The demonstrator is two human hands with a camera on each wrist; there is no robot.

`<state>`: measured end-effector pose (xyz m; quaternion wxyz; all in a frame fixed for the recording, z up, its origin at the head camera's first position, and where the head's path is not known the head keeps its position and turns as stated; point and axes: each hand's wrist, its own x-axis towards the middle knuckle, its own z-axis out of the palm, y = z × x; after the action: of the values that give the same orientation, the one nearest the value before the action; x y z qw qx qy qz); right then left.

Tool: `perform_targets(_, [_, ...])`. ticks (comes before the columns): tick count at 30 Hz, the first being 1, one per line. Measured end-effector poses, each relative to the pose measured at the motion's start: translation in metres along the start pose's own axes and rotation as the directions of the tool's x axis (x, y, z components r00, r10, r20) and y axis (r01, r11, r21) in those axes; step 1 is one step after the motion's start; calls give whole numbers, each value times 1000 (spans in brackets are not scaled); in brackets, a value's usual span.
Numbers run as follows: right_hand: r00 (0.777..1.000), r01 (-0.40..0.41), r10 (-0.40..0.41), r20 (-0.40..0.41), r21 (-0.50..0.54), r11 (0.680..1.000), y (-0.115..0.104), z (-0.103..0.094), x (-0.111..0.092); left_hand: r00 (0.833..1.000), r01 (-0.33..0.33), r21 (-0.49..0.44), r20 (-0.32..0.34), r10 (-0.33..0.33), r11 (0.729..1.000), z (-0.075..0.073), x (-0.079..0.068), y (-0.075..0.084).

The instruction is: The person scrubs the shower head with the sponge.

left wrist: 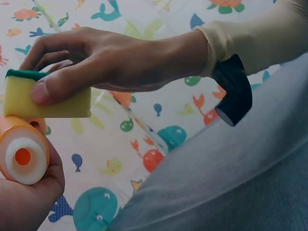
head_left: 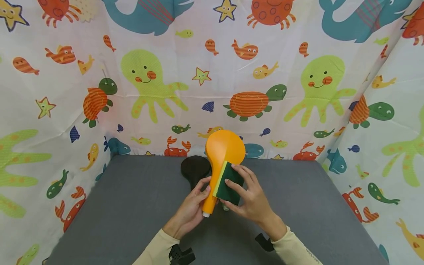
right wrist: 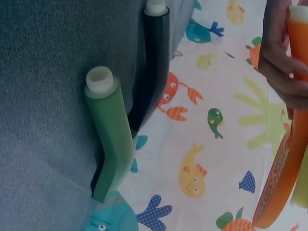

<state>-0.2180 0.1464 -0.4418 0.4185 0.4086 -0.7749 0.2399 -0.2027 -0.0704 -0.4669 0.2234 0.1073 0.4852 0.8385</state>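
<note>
Gripping an orange shower head point(head_left: 230, 145) by its handle in the left hand point(head_left: 190, 206), palm turned up, with thumb across the front and fingers curled round behind. Pinching a sponge point(head_left: 233, 176) in the right hand point(head_left: 253, 200), with thumb on the yellow edge and fingers fanned over the green face; pressing its yellow side to the handle. Holding the round end up and leaning right, the white end toward the body. Reaching in from below with both forearms slanted inward, in cream sleeves point(head_left: 155, 250) and dark wrist mounts point(head_left: 181, 256); bearing marks on the right sleeve too small to read. Leaving in view a black shower head point(head_left: 195, 167) just beyond the left hand, and a green shower head point(right wrist: 111, 139) behind the grip, both on a grey table point(head_left: 145, 198). Facing, farther out, a sea-animal curtain point(head_left: 202, 55).
</note>
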Motion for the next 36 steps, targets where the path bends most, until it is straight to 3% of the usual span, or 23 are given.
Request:
perform_targets(7, [999,35,-35,0,23,999,-10,4,-5,998,-28,-113,45,33,993,3,5,6])
perform_targets(12, [999,35,-35,12,34,999,-15,6,-9,999,-20,-155,41,26,988,4,7,9])
perform_targets(27, [994,85,-86,69,10,996,-15,1,-8,1000,-21,-140,13,23,990,3,6,9])
perform_targets(36, [993,56,-57,105,11,998,-3,-4,-1,1000,15,-81,18,-13,997,0,2,6])
